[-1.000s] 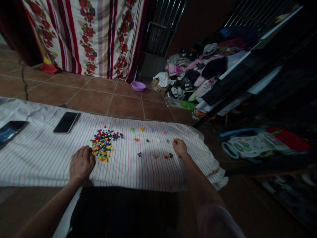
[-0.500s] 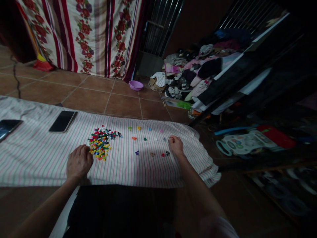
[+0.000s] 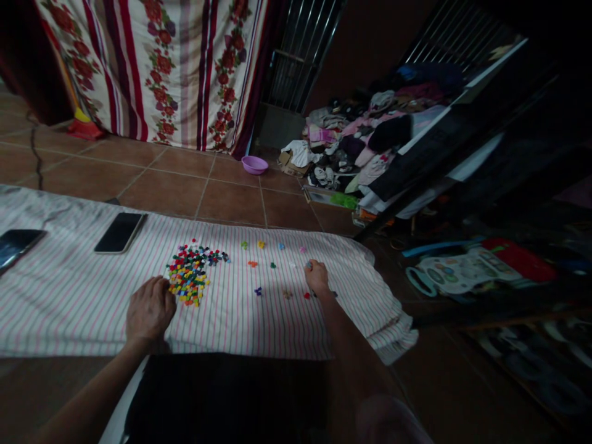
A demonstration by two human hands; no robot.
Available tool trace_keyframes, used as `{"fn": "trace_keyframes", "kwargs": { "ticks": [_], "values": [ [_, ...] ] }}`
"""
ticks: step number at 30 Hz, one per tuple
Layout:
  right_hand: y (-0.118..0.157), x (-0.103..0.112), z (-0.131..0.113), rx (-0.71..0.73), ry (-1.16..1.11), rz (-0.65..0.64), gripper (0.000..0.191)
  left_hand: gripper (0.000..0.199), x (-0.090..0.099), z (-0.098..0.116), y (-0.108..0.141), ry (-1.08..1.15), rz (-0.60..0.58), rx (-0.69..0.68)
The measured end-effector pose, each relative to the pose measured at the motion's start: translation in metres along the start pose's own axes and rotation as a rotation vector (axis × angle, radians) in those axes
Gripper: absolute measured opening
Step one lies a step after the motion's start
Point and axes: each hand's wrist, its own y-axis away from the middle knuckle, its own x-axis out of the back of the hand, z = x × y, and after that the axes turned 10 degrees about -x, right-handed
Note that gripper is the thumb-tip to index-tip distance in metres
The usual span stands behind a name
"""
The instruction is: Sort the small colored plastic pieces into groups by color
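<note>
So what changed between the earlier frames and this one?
The right hand moved left, bringing its fingers to the grey pieces; whether they grip any is too small to tell. The hand now partly hides the black pieces. The left hand stayed at the edge of the pile, and both phones stayed put.
</note>
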Motion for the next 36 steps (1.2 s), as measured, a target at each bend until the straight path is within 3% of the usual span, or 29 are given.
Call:
{"fn": "trace_keyframes", "kwargs": {
  "ticks": [14, 20, 27, 36],
  "values": [
    [-0.002, 0.004, 0.008, 0.022, -0.085, -0.021, 0.033, 0.03, -0.003, -0.002, 0.001, -0.06, 0.03, -0.04],
    [0.006, 0.007, 0.015, 0.075, -0.143, 0.038, 0.033, 0.031, -0.003, -0.002, 0.002, -0.053, 0.039, -0.048],
    [0.017, 0.003, -0.007, 0.29, -0.257, 0.017, 0.034, 0.031, -0.003, -0.002, 0.001, -0.056, 0.026, -0.047],
    [0.023, -0.012, -0.034, 0.323, -0.218, -0.024, 0.031, 0.03, -0.002, -0.003, 0.0, -0.051, 0.034, -0.066]
  ]
}}
